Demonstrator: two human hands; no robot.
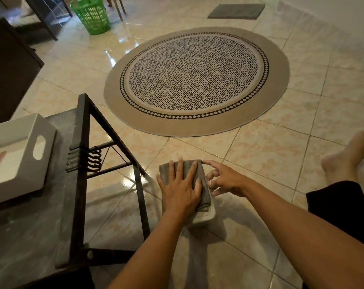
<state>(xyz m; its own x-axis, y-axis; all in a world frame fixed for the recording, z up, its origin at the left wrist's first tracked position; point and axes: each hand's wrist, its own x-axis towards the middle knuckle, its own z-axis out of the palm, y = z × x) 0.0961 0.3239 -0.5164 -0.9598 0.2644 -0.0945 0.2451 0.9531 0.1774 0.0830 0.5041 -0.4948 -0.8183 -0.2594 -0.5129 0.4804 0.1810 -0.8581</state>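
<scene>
**Cloth pressed flat on the floor**

Head view: a folded grey cloth [164,170] is seen on the tiled floor [260,159], draped over a white box [206,217] whose near corner shows beneath it. The left hand [180,190] is laid flat on the cloth with its fingers straight and spread, so its grip is released. The right hand [227,180] is held at the cloth's right edge. Its forefinger is stretched to the far corner and its other fingers are curled. Whether the edge is pinched in that grip cannot be told.

A dark-framed worktop [31,236] is seen just left of the cloth, with a white tray [20,159] on it. A round rug [195,80] is spread beyond the hands. A green basket [92,15] and a grey mat [236,11] are seen further off. A bare foot [348,155] is rested on the floor at the right.
</scene>
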